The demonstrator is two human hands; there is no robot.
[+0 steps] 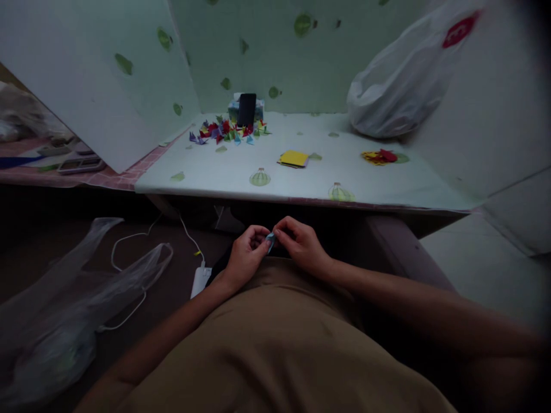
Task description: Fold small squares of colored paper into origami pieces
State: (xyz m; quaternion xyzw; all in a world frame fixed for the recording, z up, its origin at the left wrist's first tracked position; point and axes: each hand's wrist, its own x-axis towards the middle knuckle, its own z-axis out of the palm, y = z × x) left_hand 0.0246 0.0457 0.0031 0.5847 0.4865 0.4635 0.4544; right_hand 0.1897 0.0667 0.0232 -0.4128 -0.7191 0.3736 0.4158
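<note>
Rumpled brown cloth (pixel 275 338) fills my lower frame; at centre, left hand (pixel 247 255) and right hand (pixel 303 244) pinch folded blue paper (pixel 270 241), its shape mostly hidden from me.

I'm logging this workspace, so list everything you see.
Tabletop: one, pale, ahead
Backdrop: one, green, behind tabletop
Side panel: one, pale, left
Folded papers: many, multicoloured, tabletop's back left
Phone: one, black, before box
Box: one, bluish, behind phone
Paper stack: one, yellow-topped, tabletop's middle
Paper pile: one, red and yellow, tabletop's right
Opaque bag: one, white, back right
Clear bag: one, colourless, lower left
Cable: count unclear, white, lower left
Block-shaped device: one, white, beside left forearm
Clutter: several, mixed, far left
Small paper: one, light blue, between hands
Shirt: one, tan, below hands
Left hand: one, bare, holding small paper
Right hand: one, bare, pinching small paper
</note>
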